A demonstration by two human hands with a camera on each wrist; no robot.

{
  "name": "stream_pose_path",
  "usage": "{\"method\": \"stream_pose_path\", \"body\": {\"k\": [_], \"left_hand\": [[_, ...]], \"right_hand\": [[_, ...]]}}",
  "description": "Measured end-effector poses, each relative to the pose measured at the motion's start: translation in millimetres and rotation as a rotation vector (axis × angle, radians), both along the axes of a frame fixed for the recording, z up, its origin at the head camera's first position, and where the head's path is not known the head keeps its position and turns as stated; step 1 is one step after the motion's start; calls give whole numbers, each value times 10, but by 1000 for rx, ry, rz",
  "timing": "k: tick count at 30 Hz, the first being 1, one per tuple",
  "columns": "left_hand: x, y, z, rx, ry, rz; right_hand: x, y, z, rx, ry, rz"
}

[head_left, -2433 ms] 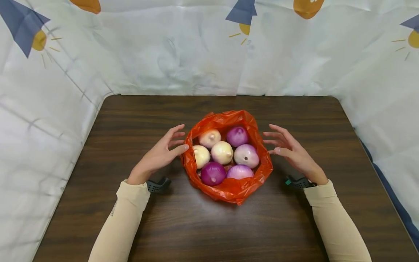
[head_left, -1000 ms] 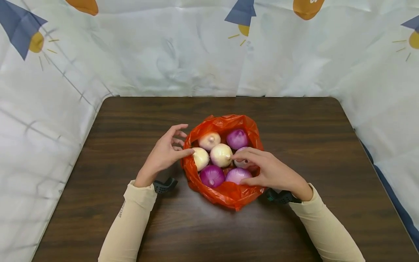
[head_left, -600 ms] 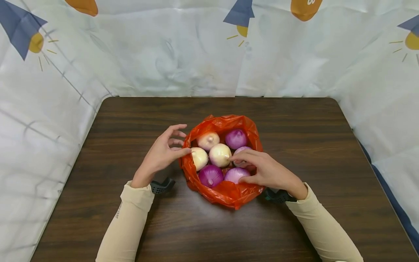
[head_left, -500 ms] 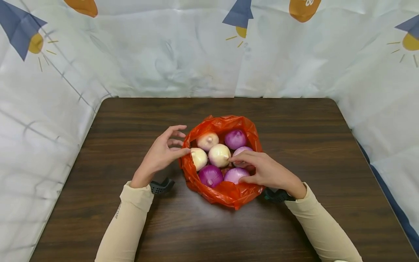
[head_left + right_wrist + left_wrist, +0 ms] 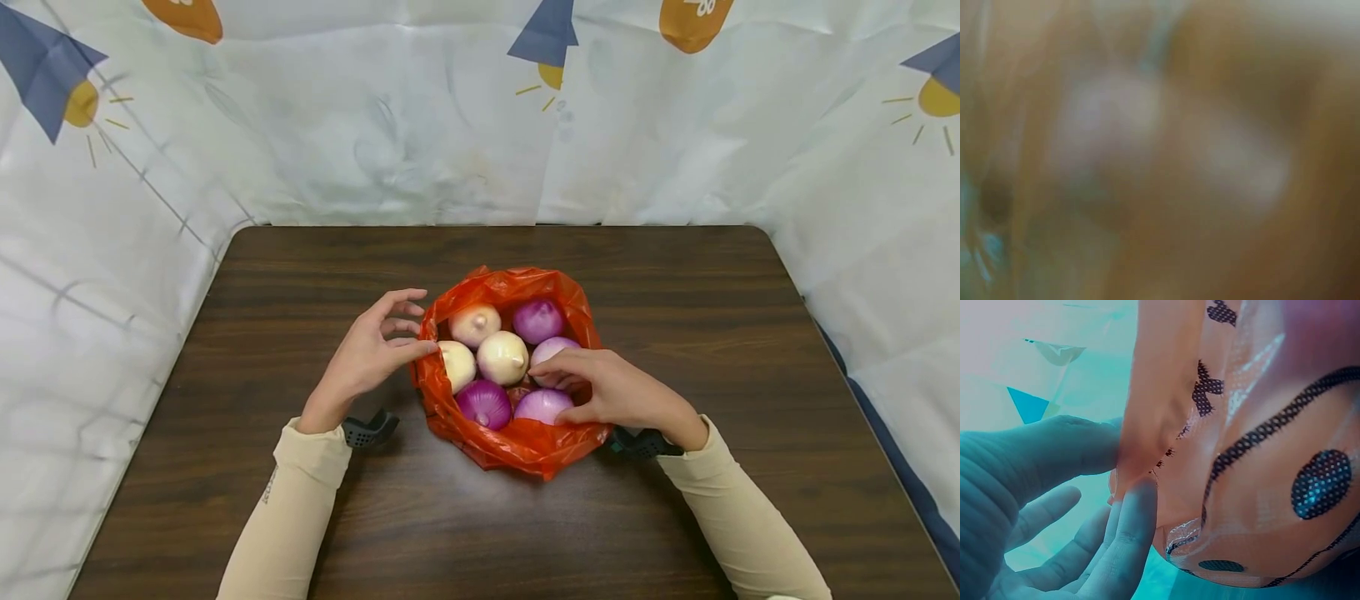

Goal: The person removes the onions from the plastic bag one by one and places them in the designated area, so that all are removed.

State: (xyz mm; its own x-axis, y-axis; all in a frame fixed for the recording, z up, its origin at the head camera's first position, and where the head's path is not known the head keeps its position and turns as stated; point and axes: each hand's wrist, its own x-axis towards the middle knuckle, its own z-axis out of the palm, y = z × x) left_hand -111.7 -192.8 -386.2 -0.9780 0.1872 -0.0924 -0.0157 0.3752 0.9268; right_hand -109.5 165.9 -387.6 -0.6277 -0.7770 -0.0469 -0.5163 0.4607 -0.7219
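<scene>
An orange-red plastic bag [image 5: 487, 450] stands with its mouth spread, several peeled onions inside, some pale and some purple. My left hand [image 5: 367, 350] pinches the bag's left rim between thumb and fingers; the left wrist view shows the fingers [image 5: 1138, 519] against the thin plastic. Reaching into the bag from the right, my right hand [image 5: 618, 387] curls its fingers round a light purple onion [image 5: 553, 347], partly covering it. Its thumb is close by another light purple onion [image 5: 542, 406] at the front. The right wrist view is blurred.
The bag sits on a dark wood-grain table [image 5: 480, 533]. A white printed curtain [image 5: 450, 142] hangs behind the table and along both sides. In the bag lie a dark purple onion [image 5: 485, 404] and a pale onion [image 5: 502, 357].
My right hand has come from beside the bag into its mouth and onto the onion at the right. My left hand has moved slightly in and taken the bag's rim.
</scene>
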Motion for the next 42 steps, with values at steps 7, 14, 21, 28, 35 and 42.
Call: {"method": "stream_pose_path", "body": {"k": [7, 14, 21, 28, 35, 42], "left_hand": [[14, -1, 6, -3, 4, -9], [11, 6, 18, -3, -3, -11], [17, 3, 21, -7, 10, -20], [20, 2, 31, -6, 15, -26], [21, 6, 35, -15, 32, -31], [21, 14, 40, -4, 28, -26]], "right_hand": [[-9, -5, -20, 3, -7, 45], [6, -15, -25, 37, -11, 46], [11, 0, -8, 22, -26, 69], [4, 1, -7, 4, -17, 96], [6, -11, -14, 3, -4, 108], [12, -22, -18, 3, 0, 112]]}}
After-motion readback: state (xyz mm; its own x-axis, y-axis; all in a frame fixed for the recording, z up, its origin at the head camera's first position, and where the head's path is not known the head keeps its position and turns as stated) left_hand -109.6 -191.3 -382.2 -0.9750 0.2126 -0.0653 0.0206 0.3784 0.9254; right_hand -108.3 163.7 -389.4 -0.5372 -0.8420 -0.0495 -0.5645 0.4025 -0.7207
